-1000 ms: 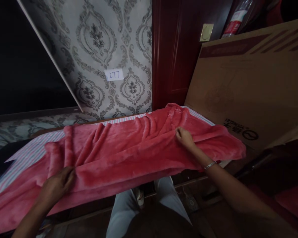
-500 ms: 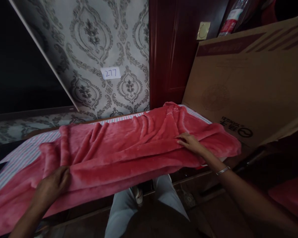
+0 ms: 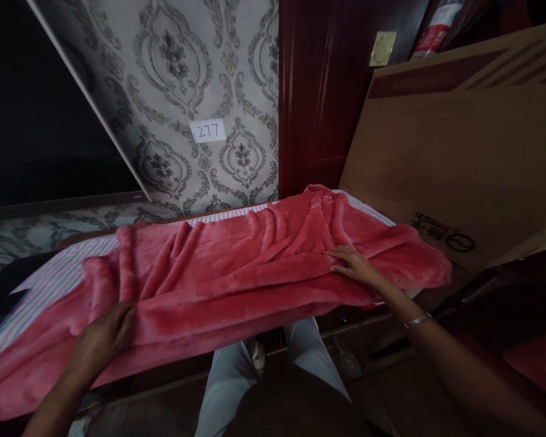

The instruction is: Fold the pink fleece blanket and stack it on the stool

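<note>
A red plush blanket (image 3: 236,273) lies rumpled along a narrow surface, its near side hanging over the front edge in long folds. On the left, my left hand (image 3: 107,334) is closed around a fold near the front; the fingertips are hidden by the cloth. Farther right, my right hand (image 3: 355,267) grips the raised front fold, thumb and fingers bent over it. A silver bracelet (image 3: 417,320) circles the right wrist. From under the blanket shows a striped cloth (image 3: 68,267), at the left and along the back.
A large cardboard box (image 3: 437,145) leans at the right, with a plastic bottle (image 3: 439,27) behind its top. A dark screen (image 3: 50,121) stands at the left. The patterned wall bears a paper label (image 3: 208,130) reading 277. My legs (image 3: 316,352) are below the front edge.
The whole view has shifted slightly, so things sit a little farther right. Both hands keep nearly the same places on the blanket, whose folds look almost unchanged.
</note>
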